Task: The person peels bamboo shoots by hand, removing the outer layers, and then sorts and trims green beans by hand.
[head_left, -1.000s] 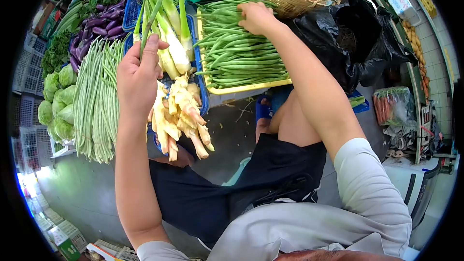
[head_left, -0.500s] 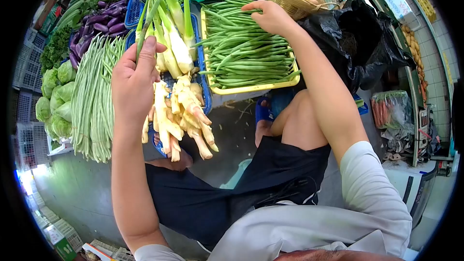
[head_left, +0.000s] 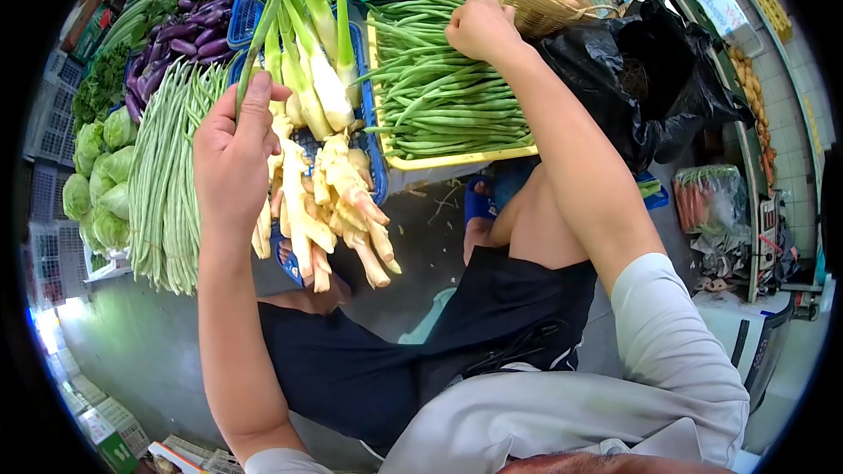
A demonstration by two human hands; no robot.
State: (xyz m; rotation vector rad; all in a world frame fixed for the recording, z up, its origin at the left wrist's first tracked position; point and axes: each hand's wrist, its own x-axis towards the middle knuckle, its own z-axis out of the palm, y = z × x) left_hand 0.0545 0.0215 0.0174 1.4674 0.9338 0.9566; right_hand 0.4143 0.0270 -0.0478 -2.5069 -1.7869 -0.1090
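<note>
Since half a second ago, the right hand has curled its fingers over the far right part of one yellow tray, where many smooth green beans lie heaped; whether its grip pinches any cannot be told. Slightly lower now, the left hand, left of the tray, pinches one long green stem. Grey floor shows nearer than the tray; beyond it, one woven wicker basket; rightward, one crinkled black plastic bag; leftward, knobbly pale ginger.
</note>
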